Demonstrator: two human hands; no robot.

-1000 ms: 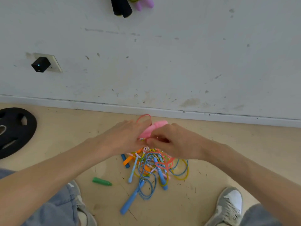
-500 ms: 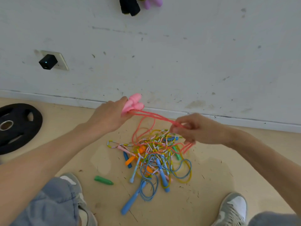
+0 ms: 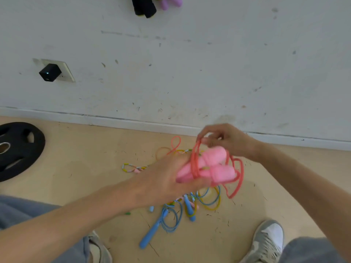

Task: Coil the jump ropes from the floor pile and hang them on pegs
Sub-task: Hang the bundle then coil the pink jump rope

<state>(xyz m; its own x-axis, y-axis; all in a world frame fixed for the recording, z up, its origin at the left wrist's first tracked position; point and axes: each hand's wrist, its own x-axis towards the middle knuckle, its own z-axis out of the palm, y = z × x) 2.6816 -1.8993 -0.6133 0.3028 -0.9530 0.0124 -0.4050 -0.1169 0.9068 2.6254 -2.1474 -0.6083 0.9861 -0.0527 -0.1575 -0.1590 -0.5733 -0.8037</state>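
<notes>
Scuffed white wall (image 3: 209, 73) is filling the upper view, carrying a socket plate with a black plug-in block (image 3: 50, 72). Black handles (image 3: 143, 7) and purple handles (image 3: 171, 3) are hanging at the top edge. A black weight plate (image 3: 19, 149) is lying flat on the tan floor (image 3: 76, 168) at far left, well apart from the ropes. The pile of jump ropes (image 3: 190, 205) is lying on the floor between a left shoe (image 3: 98, 249) and a right shoe (image 3: 269, 242), and the left forearm is hiding part of it. A blue handle (image 3: 152, 234) is sticking out on the near side, and a beaded rope (image 3: 134, 168) is trailing off to the left. The pink jump rope (image 3: 209, 166) is being held up over the pile. The left hand (image 3: 165, 183) is gripping its two pink handles side by side, fingers curled round them. The right hand (image 3: 228, 141), just above, is pinching the coral cord (image 3: 195, 162) with bent fingers. Several turns are lying around the handles, a slack loop is dangling at right, and motion is blurring the finer detail.
</notes>
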